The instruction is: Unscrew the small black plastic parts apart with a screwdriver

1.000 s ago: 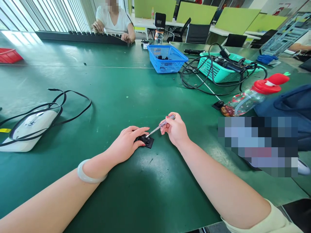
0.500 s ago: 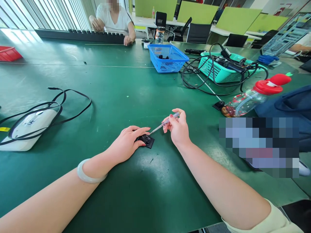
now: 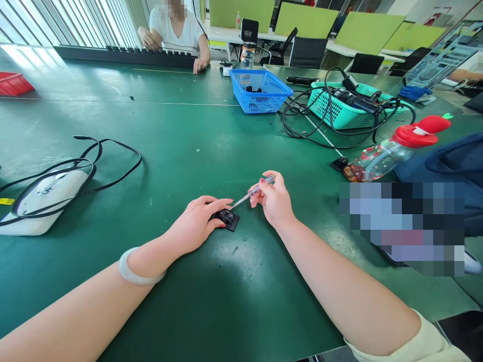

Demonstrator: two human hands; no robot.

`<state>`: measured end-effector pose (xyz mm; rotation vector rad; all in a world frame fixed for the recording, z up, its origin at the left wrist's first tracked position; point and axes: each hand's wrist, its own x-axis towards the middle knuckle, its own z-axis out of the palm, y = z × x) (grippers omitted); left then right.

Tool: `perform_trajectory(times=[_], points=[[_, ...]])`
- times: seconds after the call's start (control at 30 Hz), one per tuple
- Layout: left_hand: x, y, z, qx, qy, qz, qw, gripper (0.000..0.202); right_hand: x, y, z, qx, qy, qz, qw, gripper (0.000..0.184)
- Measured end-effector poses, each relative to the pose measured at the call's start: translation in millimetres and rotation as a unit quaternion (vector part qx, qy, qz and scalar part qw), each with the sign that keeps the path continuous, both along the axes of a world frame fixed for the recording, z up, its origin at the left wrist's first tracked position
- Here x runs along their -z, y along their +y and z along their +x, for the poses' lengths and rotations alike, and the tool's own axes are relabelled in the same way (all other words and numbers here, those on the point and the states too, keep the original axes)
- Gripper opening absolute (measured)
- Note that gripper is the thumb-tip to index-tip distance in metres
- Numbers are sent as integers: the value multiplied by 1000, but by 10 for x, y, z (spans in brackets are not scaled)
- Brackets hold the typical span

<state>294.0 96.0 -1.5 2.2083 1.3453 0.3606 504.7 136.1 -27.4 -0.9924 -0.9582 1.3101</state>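
A small square black part (image 3: 228, 219) lies flat on the green table (image 3: 158, 141) in front of me. My left hand (image 3: 196, 221) rests on its left side, fingers curled and pressing it down. My right hand (image 3: 274, 199) pinches a thin clear-handled screwdriver (image 3: 252, 192), held slanted. Its metal tip hangs just above the part's upper right edge. A pale bangle (image 3: 135, 270) sits on my left wrist.
A white device with black cables (image 3: 49, 193) lies at the left. A blue basket (image 3: 259, 90) and a teal basket with cords (image 3: 345, 105) stand at the back. A red-capped bottle (image 3: 392, 151) and dark blue cloth (image 3: 449, 161) sit at the right. Another person (image 3: 175, 32) works at the far edge.
The screwdriver tip lifted off the black part and my right hand drew back to the right, then came slightly closer again. My left hand kept its hold.
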Motion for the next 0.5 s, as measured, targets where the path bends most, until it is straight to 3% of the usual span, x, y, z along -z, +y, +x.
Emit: perform_trajectory(times=[0.5], points=[[-4, -13, -9, 3, -8, 8, 1000, 31, 11, -4, 10, 52, -3, 29, 998, 31]])
